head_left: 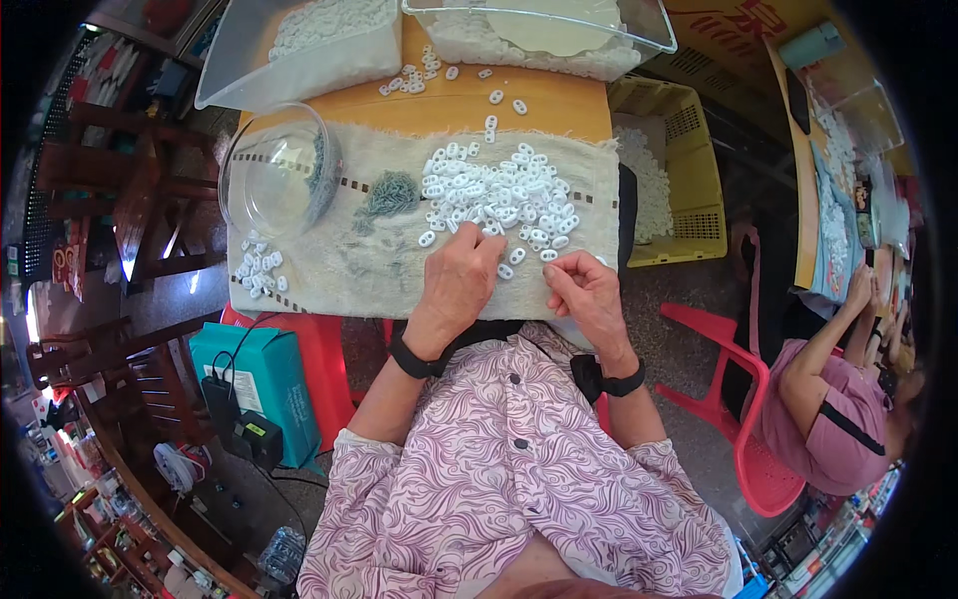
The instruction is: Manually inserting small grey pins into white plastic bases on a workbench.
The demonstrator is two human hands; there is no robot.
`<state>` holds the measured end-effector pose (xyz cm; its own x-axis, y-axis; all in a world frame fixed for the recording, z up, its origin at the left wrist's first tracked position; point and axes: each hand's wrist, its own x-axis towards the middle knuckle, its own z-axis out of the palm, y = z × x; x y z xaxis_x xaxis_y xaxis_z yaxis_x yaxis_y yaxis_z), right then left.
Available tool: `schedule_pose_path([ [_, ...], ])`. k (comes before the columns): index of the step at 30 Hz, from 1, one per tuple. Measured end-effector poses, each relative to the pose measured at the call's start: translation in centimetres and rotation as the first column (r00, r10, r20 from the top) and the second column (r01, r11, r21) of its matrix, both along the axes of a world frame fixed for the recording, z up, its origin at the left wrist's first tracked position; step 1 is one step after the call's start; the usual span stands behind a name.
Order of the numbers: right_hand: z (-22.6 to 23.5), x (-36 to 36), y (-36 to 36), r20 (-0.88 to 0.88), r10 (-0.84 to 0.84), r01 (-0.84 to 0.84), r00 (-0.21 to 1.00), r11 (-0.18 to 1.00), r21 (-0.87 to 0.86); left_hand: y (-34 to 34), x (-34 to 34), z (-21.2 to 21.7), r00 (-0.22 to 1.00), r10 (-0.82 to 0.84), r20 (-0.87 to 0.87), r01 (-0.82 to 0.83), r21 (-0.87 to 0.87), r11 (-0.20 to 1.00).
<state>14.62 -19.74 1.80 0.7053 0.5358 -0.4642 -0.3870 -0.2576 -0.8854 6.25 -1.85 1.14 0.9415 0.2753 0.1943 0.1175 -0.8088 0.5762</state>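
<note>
On a beige cloth lies a heap of small white oval pieces with two holes each. My left hand is closed at the heap's near edge, its fingers curled under; anything inside them is hidden. To its right, my right hand is pinched closed, thumb against forefinger. A white two-hole piece shows right at those fingertips, but I cannot tell whether it is gripped or lies on the cloth. Between the hands lie a few loose white pieces. Left of the heap is a small pile of thin grey-green bits.
A clear round bowl with more grey-green bits stands on the left. White pieces are grouped below it. Two clear bins of white pieces stand at the back. A yellow crate, a red chair and another person are to the right.
</note>
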Motion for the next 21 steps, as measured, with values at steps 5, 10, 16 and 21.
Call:
schedule_pose_path([
  [5, -0.1, -0.1, 0.3, 0.002, 0.028, -0.028, 1.0, 1.0, -0.003, -0.1, -0.2, 0.1, 0.998, 0.059, -0.028, -0.058, 0.029, 0.998],
  [10, -0.4, -0.5, 0.1, 0.012, -0.014, 0.014, 1.0, 0.999, -0.035, -0.3, -0.4, -0.3, 0.993, 0.095, 0.063, -0.094, -0.018, 0.995],
  [16, 0.2, -0.7, 0.2, 0.03, -0.011, 0.012, 0.999, 0.999, -0.05, -0.2, -1.8, 1.3, 0.979, 0.108, 0.172, -0.015, -0.466, 0.885],
  [21, 1.0, -1.7, 1.3, 0.067, 0.022, -0.023, 0.998, 1.0, 0.019, 0.1, -2.7, 0.9, 0.992, 0.108, -0.072, -0.088, -0.984, 0.152],
])
